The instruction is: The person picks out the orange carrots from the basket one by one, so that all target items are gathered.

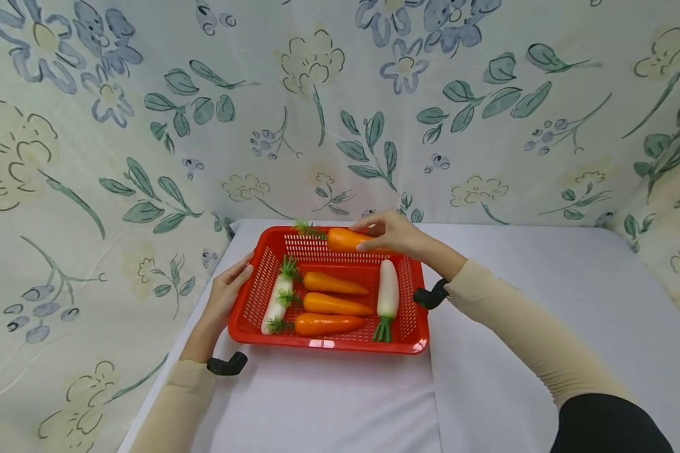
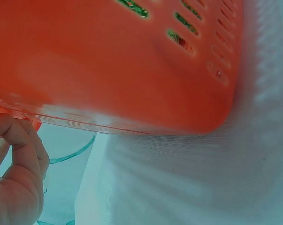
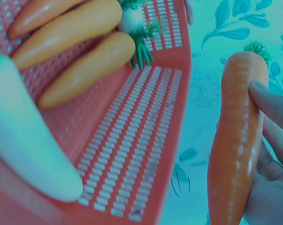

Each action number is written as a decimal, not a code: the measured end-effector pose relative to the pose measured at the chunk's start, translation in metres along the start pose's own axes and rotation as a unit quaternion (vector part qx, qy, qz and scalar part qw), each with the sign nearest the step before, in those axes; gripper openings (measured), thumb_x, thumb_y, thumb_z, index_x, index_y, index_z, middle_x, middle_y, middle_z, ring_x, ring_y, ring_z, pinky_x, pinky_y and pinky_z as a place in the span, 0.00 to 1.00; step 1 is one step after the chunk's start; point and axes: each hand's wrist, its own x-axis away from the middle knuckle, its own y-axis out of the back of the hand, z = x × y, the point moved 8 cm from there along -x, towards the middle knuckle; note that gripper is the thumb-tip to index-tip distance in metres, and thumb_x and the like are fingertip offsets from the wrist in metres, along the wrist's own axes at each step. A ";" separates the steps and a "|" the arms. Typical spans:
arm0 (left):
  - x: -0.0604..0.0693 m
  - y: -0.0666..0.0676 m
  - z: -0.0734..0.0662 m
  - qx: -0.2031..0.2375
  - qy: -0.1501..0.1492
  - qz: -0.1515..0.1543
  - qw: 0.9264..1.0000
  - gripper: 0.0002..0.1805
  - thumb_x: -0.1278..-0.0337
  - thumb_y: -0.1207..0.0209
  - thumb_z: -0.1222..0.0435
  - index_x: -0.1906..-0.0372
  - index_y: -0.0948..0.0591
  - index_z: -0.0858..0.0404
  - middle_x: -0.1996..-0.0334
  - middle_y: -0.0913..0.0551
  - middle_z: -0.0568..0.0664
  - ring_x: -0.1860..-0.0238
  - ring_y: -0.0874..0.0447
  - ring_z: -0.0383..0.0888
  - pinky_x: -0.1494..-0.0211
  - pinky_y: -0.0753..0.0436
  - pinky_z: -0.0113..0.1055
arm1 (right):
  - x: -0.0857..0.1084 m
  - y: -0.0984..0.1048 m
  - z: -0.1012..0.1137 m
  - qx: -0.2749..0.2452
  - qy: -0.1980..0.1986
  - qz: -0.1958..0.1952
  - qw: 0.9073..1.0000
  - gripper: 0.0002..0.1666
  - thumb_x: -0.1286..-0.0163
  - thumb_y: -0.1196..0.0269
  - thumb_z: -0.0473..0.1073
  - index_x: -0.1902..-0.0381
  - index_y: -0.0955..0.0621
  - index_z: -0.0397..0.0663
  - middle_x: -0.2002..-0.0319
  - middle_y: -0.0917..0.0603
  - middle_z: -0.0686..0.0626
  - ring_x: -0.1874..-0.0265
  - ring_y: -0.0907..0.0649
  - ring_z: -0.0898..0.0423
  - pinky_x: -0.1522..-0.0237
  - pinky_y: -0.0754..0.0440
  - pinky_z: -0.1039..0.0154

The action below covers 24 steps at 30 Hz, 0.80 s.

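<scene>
A red perforated basket (image 1: pixel 328 345) holds three carrots (image 1: pixel 337 304) lying side by side, a white radish (image 1: pixel 276 305) at its left and another radish (image 1: pixel 388 289) at its right. My right hand (image 1: pixel 393 234) pinches a fourth carrot (image 1: pixel 342 240) over the basket's far rim, its leafy top toward the left. In the right wrist view that carrot (image 3: pixel 237 136) lies between thumb and fingers of the hand (image 3: pixel 272 154), beside the basket wall. My left hand (image 1: pixel 226 290) grips the basket's left rim; in the left wrist view the hand's (image 2: pixel 21 173) fingers bend at the basket's edge (image 2: pixel 108 84).
The basket stands on a table with a white cloth (image 1: pixel 328 402), near its far left part. A floral curtain (image 1: pixel 317 126) hangs behind the table and along the left side. White cloth extends to the right of the basket.
</scene>
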 end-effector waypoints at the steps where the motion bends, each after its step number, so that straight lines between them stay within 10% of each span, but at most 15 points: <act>1: 0.000 0.000 0.000 -0.003 0.000 -0.003 1.000 0.30 0.29 0.44 0.52 0.26 0.32 0.51 0.29 0.31 0.56 0.53 0.16 0.38 0.52 0.15 0.35 | 0.004 0.006 0.000 0.003 0.002 -0.001 1.000 0.26 0.40 0.26 0.36 0.43 0.16 0.40 0.42 0.18 0.41 0.45 0.18 0.45 0.46 0.18 0.54; 24: 0.001 -0.003 -0.002 -0.016 -0.007 0.000 1.000 0.30 0.28 0.45 0.52 0.25 0.33 0.51 0.28 0.33 0.56 0.49 0.18 0.39 0.50 0.16 0.34 | 0.077 0.108 -0.061 0.021 -0.004 0.007 1.000 0.25 0.35 0.30 0.38 0.40 0.19 0.38 0.43 0.18 0.39 0.46 0.18 0.46 0.50 0.16 0.60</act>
